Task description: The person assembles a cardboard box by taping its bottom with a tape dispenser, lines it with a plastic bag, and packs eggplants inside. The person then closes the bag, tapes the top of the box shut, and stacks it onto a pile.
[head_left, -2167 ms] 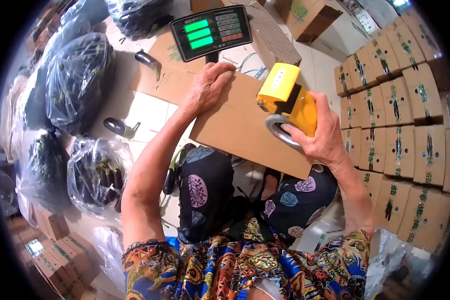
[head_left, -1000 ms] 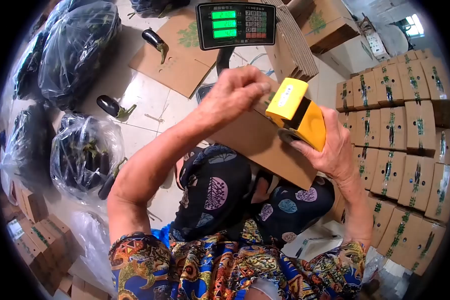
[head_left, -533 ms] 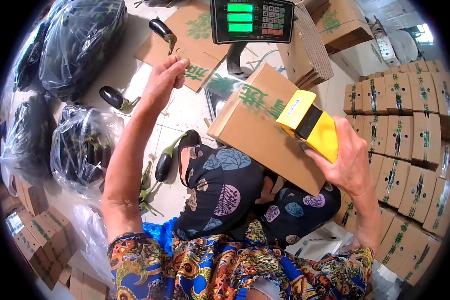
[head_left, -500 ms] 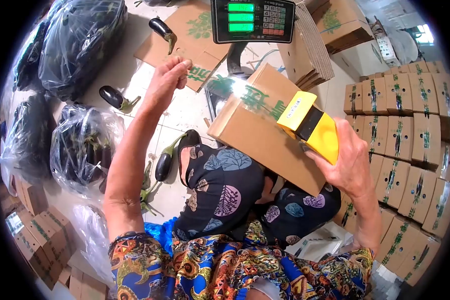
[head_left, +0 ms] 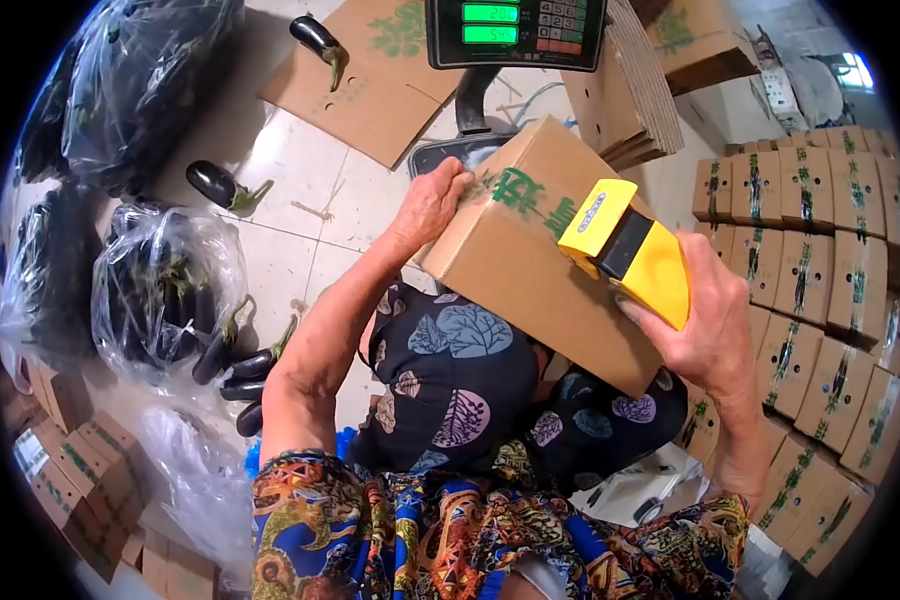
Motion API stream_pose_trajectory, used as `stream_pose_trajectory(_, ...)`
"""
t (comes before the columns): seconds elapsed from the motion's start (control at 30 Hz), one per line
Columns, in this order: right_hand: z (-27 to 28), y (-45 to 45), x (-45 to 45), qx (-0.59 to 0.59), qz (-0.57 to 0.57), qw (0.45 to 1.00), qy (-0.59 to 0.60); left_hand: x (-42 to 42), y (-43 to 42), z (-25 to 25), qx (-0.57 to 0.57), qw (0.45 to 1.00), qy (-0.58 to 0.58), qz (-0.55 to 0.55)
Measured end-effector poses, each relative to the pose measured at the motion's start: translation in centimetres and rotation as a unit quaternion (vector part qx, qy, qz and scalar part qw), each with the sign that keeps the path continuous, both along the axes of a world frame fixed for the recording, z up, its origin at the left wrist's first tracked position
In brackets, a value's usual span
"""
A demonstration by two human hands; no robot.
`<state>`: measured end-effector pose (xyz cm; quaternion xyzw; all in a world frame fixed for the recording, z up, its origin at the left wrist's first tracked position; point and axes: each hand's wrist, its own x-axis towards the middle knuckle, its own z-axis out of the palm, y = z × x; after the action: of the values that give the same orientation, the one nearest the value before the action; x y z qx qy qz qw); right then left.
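Observation:
A closed cardboard box [head_left: 540,270] with green printing lies tilted in front of my knees. At its upper-left end my left hand [head_left: 433,205] is closed against the edge, fingers curled onto the cardboard; what lies under them is hidden. My right hand [head_left: 705,320] grips a yellow tape dispenser [head_left: 655,270] with a black band. The dispenser sits over the right part of the box top. Behind the box is the weighing scale, its platform [head_left: 450,153] partly covered and its lit green display [head_left: 490,30] at the top of the view.
Bagged eggplants [head_left: 170,290] stand on the left, with loose eggplants [head_left: 255,365] beside them. Another eggplant [head_left: 215,185] lies on the tiled floor, and one [head_left: 315,38] on flattened cardboard [head_left: 370,100]. Stacked boxes [head_left: 810,270] fill the right side.
My left hand has come down and right from above the floor, where it held a clear tape strip, onto the box end. The dispenser has barely moved. The scale's numbers differ.

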<state>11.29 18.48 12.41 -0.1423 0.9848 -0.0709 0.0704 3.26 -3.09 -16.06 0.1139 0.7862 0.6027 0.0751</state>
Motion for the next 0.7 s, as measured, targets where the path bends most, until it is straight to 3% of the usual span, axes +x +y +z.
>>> stream_pose_trajectory(0.13,0.1,-0.3,-0.2,-0.009,-0.001,1.000,-0.008,-0.5,-0.4,-1.1,-0.035,0.998,0.014,-0.042)
stream_pose_trajectory(0.2,0.1,-0.4,0.0,-0.011,0.004,1.000,0.003,-0.2,-0.7,-5.8,-0.113,0.991,0.012,-0.071)
stream_pose_trajectory(0.27,-0.2,-0.2,0.3,-0.017,0.006,0.999,0.027,-0.6,-0.9,-5.9,-0.167,0.982,0.018,-0.091)
stream_pose_trajectory(0.37,-0.3,0.0,0.4,-0.033,-0.003,0.999,0.019,-2.4,-0.7,-2.8,0.060,0.974,-0.218,-0.008)
stream_pose_trajectory(0.4,-0.3,0.3,0.4,-0.043,-0.011,0.999,0.022,-1.9,-0.8,1.9,0.156,0.967,-0.199,0.019)
stream_pose_trajectory(0.47,-0.4,0.7,0.6,-0.065,-0.020,0.997,0.024,-2.1,2.4,1.1,0.187,0.973,-0.128,-0.032)
stream_pose_trajectory(0.6,-0.4,0.6,0.7,-0.061,-0.006,0.997,0.043,-4.5,3.1,-4.7,0.170,0.963,-0.127,-0.167)
stream_pose_trajectory(0.67,-0.4,0.7,0.7,-0.060,-0.008,0.998,0.028,-5.0,2.4,-6.6,0.045,0.985,-0.057,-0.156)
stream_pose_trajectory(0.7,-0.6,0.8,0.9,-0.064,-0.007,0.997,0.032,-5.0,2.2,-5.9,0.030,0.983,-0.136,-0.119)
